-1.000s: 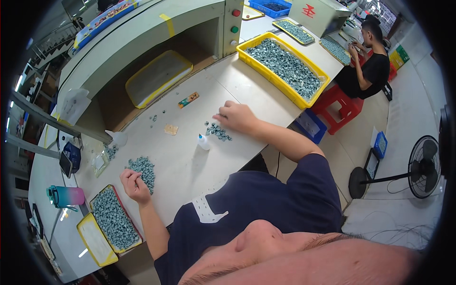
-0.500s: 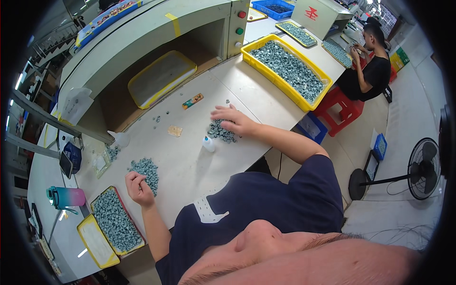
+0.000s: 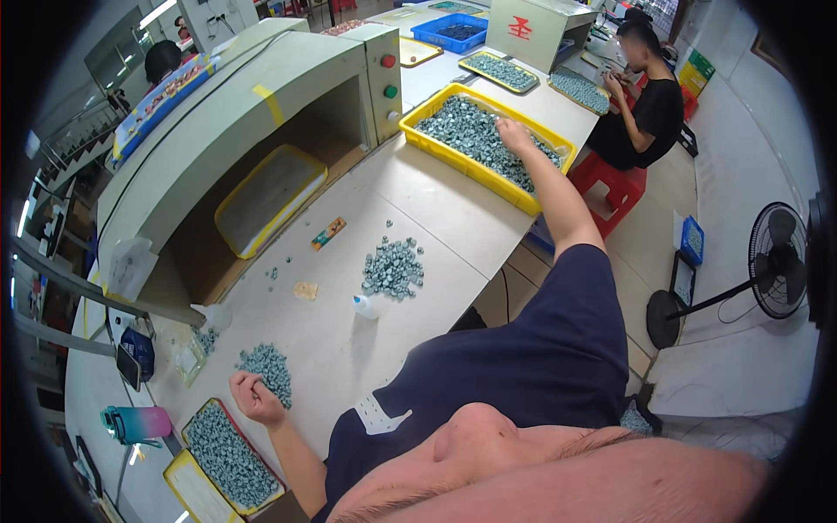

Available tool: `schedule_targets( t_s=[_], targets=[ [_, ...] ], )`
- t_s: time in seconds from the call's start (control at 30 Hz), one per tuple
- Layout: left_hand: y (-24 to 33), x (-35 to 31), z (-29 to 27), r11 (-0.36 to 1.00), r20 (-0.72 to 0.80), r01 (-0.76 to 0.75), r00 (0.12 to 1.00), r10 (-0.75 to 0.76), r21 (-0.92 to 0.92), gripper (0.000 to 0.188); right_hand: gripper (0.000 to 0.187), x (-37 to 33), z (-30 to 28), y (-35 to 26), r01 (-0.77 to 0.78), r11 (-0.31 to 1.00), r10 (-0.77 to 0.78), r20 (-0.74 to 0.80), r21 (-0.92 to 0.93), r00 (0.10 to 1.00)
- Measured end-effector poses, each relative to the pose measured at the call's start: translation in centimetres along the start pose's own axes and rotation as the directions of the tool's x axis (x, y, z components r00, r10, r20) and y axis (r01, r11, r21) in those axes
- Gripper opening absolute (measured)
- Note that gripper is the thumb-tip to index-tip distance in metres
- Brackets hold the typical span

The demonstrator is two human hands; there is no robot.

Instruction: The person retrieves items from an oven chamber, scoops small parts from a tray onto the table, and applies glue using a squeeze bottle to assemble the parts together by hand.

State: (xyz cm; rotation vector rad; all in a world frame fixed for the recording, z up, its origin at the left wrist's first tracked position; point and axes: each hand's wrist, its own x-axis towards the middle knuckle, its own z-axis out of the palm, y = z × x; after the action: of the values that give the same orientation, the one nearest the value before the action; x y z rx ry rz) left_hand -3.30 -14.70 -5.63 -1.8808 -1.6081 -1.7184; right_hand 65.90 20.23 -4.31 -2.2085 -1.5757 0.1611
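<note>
My right hand (image 3: 516,137) is over the yellow bin (image 3: 475,164) at the far right, its fingers drawn together at the grey-green bead-like pieces (image 3: 471,126) inside. Whether it holds any of them is too small to make out. My left hand (image 3: 255,398) is curled closed beside a small pile of similar pieces (image 3: 267,370) on the left of the table; what is in its fingers is hidden. A looser pile of shinier pieces (image 3: 392,268) lies mid-table, with a small white bottle (image 3: 365,307) at its near edge.
A box-like machine housing (image 3: 253,113) stands at the back, with a yellow-rimmed tray (image 3: 228,218) in its opening. A filled tray (image 3: 234,458) and a teal-pink bottle (image 3: 144,423) are at left. A co-worker (image 3: 649,109) sits far right; a fan (image 3: 776,253) stands nearby.
My right hand has left the mid-table pile and reached far right to the yellow bin, uncovering the pile. My left hand stays curled by the small pile. The whole view has shifted.
</note>
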Motion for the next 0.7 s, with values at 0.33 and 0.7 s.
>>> schedule_targets(
  t_s=[0.33, 0.7],
  targets=[
    [-1.8, -0.9, 0.5, 0.993, -0.051, 0.111, 0.992, -0.112, -0.028, 0.017, 0.057, -5.4, 0.8, -7.9, 0.297, 0.951, -0.260, 0.298, -0.086, 0.918],
    [-1.2, -0.5, 0.4, 0.999, -0.066, 0.051, 0.996, -0.052, -0.004, 0.017, 0.037, -6.7, -0.7, -7.0, 0.400, 0.898, -0.345, 0.273, -0.181, 0.898]
  ],
)
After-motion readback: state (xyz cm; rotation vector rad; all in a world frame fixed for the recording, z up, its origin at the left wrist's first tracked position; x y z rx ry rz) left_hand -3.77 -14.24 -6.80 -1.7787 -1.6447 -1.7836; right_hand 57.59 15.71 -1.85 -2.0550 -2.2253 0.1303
